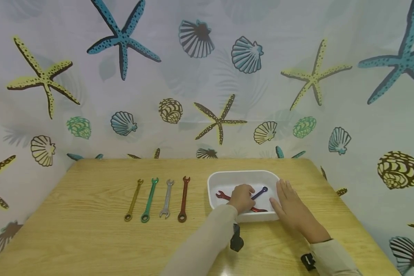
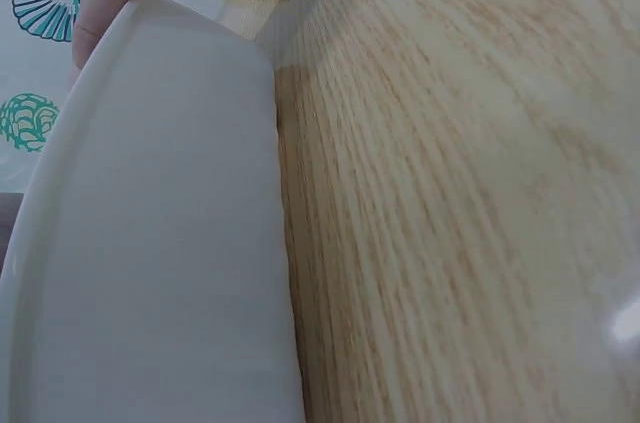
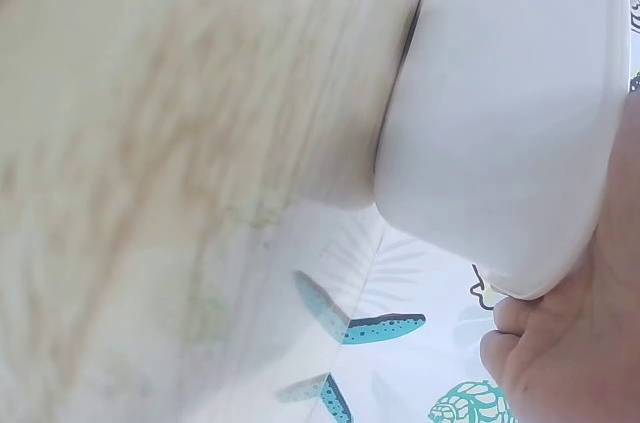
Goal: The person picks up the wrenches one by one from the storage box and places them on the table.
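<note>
On the wooden table (image 1: 89,237) stands a white plastic tray (image 1: 262,217). It holds a red open-end wrench (image 1: 224,196) and a small blue-purple ring-ended wrench (image 1: 262,191). My left hand (image 1: 240,198) reaches down into the tray from the front, over the middle of the red wrench. Its thumb and forefinger pinch the near part of the blue-purple wrench, and that part is hidden. At the right end my right hand (image 1: 293,209) grips the tray's rim, thumb on the inner side and fingers outside. In the right wrist view the fingers (image 3: 510,338) bend over the corner.
Left of the tray lie a gold wrench (image 1: 134,199), a green wrench (image 1: 150,200), a silver wrench (image 1: 167,198) and a dark red wrench (image 1: 184,199), side by side in a row. Patterned curtain (image 1: 220,76) surrounds the table at the back and sides.
</note>
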The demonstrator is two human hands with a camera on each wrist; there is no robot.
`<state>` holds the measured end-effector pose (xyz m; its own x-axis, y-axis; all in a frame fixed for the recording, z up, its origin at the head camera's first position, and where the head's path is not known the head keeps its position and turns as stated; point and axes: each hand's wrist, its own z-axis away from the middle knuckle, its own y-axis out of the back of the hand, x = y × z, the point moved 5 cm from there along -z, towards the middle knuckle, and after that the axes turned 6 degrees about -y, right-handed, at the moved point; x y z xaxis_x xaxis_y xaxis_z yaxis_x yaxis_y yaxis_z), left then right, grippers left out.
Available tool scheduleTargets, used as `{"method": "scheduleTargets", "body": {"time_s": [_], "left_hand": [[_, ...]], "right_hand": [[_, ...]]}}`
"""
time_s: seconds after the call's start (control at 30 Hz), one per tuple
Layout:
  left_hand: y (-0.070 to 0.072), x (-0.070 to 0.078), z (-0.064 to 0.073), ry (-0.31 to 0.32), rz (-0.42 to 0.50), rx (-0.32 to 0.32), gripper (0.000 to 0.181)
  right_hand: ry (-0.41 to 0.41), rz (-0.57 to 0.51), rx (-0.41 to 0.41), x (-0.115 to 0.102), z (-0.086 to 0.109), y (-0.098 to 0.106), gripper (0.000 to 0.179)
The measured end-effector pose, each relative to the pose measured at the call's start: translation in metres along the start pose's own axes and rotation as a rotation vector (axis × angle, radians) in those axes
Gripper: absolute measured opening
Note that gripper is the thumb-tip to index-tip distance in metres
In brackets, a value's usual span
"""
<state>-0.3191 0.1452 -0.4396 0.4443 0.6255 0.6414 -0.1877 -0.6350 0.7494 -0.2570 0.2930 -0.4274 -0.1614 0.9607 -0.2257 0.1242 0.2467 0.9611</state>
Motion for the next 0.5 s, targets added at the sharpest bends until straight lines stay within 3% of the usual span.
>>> {"method": "scheduleTargets", "body": {"time_s": [0.33, 0.5], "left_hand": [[-0.0009, -0.0060, 0.0000, -0.005, -0.021, 0.036, 0.032], [-0.0052, -0.0044, -0.0040, -0.012, -0.047, 0.001, 0.034]], "right_hand": [[0.002, 0.021, 0.006, -0.0010, -0.0001, -0.0034, 0.069], [-0.005, 0.027, 0.007, 0.0020, -0.0004, -0.0019, 0.069]]}}
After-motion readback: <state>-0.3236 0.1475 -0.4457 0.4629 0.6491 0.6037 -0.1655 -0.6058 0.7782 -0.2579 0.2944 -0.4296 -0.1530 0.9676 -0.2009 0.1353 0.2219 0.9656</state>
